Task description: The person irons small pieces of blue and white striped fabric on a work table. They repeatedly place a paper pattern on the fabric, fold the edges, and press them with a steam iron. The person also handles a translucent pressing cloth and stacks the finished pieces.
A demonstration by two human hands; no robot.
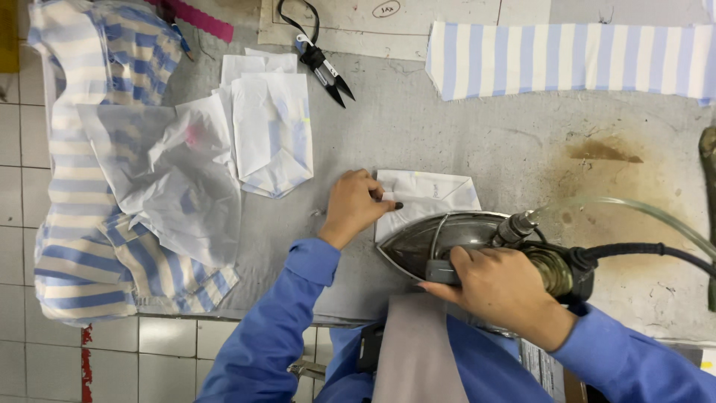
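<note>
Head view: right hand (pixel 501 289) clenched around steam iron (pixel 455 242)'s handle; just beyond it, left hand (pixel 356 207) pins white fabric piece (pixel 432 195) with flat fingers, grasping nothing.

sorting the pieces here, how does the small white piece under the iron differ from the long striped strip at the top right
The small white piece is plain and pointed; the long striped strip carries blue and white bars. The white piece is short, pinned by the left hand and the iron; the strip lies long and untouched. Both lie flat on the grey table.
</note>
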